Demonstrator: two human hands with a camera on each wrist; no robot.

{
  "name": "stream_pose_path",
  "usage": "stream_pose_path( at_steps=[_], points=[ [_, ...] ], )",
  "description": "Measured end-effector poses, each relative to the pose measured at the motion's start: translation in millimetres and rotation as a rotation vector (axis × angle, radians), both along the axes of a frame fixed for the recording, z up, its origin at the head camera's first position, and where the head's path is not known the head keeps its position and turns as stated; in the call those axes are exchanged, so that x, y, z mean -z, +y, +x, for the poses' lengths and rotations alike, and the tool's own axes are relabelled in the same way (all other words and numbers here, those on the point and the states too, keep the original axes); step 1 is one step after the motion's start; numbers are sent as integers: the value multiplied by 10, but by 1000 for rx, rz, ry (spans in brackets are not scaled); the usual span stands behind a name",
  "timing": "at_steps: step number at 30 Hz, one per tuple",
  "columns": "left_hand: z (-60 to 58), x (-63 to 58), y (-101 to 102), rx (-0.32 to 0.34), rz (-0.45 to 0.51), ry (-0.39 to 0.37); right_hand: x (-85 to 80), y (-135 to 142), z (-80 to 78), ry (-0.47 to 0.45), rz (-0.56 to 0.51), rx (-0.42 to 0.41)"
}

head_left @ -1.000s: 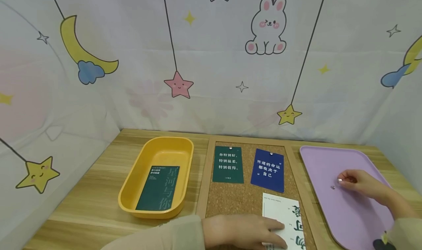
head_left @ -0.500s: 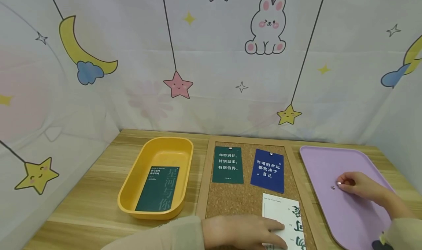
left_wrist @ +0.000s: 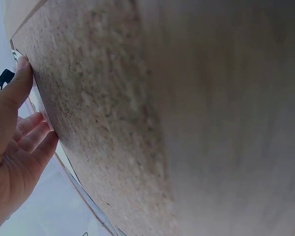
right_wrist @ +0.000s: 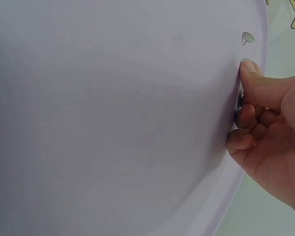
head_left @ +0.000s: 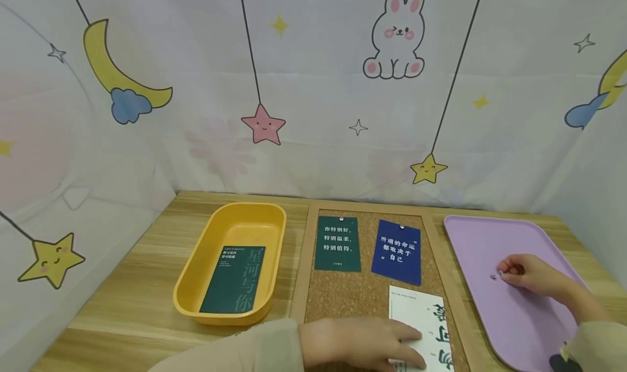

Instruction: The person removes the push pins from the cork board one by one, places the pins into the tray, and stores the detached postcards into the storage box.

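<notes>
From my end, nearest me, the left hand point(head_left: 370, 343) lies over the near right part of the corkboard point(head_left: 343, 301), fingers nearly straight and a little spread. They grip nothing; they press the white card point(head_left: 427, 318), I'd judge to keep the thin paper from sliding on the grainy cork.

Just right of the board, the right hand point(head_left: 531, 275) is low over the smooth lilac tray point(head_left: 490, 241). Its fingers are curled, thumb and forefinger close together; I can't tell whether anything sits between them. Just beside the thumb, a silvery tack point(right_wrist: 248, 37) lies on its side; the raised lip probably keeps such small metal bits from straying.

Left of the board, a glossy yellow bin point(head_left: 252, 231) with rounded corners holds a dark green card point(head_left: 231, 279), lying flat.

On the board's far half, a blue card point(head_left: 398, 255) hangs slightly askew and a green card point(head_left: 338, 245) straighter, each with a shiny pin point(head_left: 341, 219) at its top edge, seemingly to fix it there. Beyond the board, soft creased cloth point(head_left: 313, 170) forms a backdrop.
</notes>
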State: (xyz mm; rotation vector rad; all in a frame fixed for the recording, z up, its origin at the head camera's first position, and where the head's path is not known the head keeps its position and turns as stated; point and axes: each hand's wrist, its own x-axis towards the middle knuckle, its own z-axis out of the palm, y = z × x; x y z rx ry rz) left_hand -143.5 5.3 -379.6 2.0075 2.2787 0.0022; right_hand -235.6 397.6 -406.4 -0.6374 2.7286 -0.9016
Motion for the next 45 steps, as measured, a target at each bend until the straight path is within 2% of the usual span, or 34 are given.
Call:
stream_pose_path(
  at_steps=[3, 6, 10, 17, 23, 33, 36, 40, 45],
  points=[
    [-4, -16, -1, 6, -3, 1, -16, -11, 0, -16, 14, 32],
    [-14, -27, -7, 5, -4, -49, -23, -18, 0, -30, 17, 57],
    [-31, -28, -11, 7, 1, -96, -29, -23, 16, 7, 18, 94],
    [-23, -49, -6, 47, 33, -37, -50, -9, 72, 50, -14, 178],
    [-36, -140, -17, 11, 1, 6, -107, -8, 58, 101, -35, 178],
    [-79, -283, -129, -71, 11, -96, -249, -140, 48, 126, -47, 129],
    [-82, -311, -175, -74, 34, -59, -300, -187, 53, 136, -46, 104],
    [-83, -345, -229, -61, 88, 29, -373, -259, 90, 150, -48, 84],
    [-46, -405, -287, -44, 146, 69, -474, -373, 132, 161, -57, 59]
  ],
)
